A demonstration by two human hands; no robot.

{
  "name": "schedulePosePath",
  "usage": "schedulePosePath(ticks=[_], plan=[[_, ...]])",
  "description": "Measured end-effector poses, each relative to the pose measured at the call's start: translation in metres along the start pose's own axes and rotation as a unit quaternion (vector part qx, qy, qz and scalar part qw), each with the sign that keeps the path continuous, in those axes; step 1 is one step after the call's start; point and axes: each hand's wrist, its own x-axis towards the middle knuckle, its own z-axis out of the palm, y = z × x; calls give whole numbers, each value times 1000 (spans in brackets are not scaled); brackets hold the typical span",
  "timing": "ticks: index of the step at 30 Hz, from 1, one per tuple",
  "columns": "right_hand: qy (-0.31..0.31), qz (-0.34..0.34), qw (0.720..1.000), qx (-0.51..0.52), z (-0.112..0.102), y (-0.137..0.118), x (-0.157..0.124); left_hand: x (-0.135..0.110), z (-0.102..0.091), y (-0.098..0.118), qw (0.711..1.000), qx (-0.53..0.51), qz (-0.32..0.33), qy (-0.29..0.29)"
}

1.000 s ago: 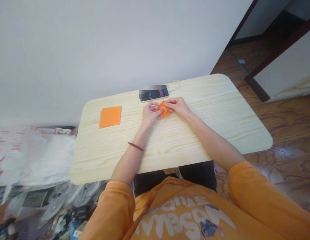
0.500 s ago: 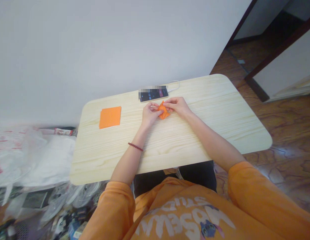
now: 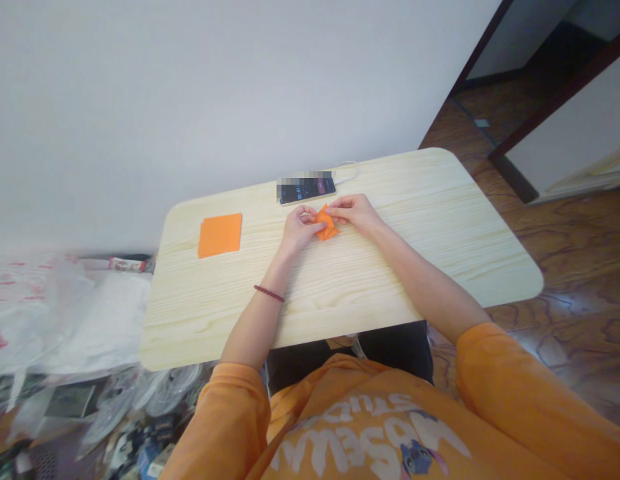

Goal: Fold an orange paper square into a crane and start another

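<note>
Left hand (image 3: 299, 229), right hand (image 3: 354, 212) pinching folded orange paper (image 3: 327, 223), its shape partly hidden — phone (image 3: 306, 188) just beyond, top pixelated

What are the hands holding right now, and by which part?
The left hand and right hand pinch a folded orange paper between them, by its left and right sides.

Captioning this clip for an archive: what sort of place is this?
Probably a room at home: a light wood table, a phone on a cable, wood-patterned flooring, and plastic bags piled alongside.

Left hand (image 3: 299, 230), right hand (image 3: 354, 212) meeting, fingers (image 3: 336, 209) pinched, forearms (image 3: 257, 327) angled inward
</note>
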Motion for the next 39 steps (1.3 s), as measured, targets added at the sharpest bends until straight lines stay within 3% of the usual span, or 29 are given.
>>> schedulePosePath(ticks=[18, 32, 39], plan=[[-15, 33, 999, 38, -5, -2, 0, -3, -4, 12, 997, -3, -46, -65], [10, 28, 994, 103, -6, -2, 3, -3, -4, 10, 997, 27, -49, -57], [-45, 34, 995, 77, -12, 3, 6, -4, -2, 13, 997, 23, -51, -51]])
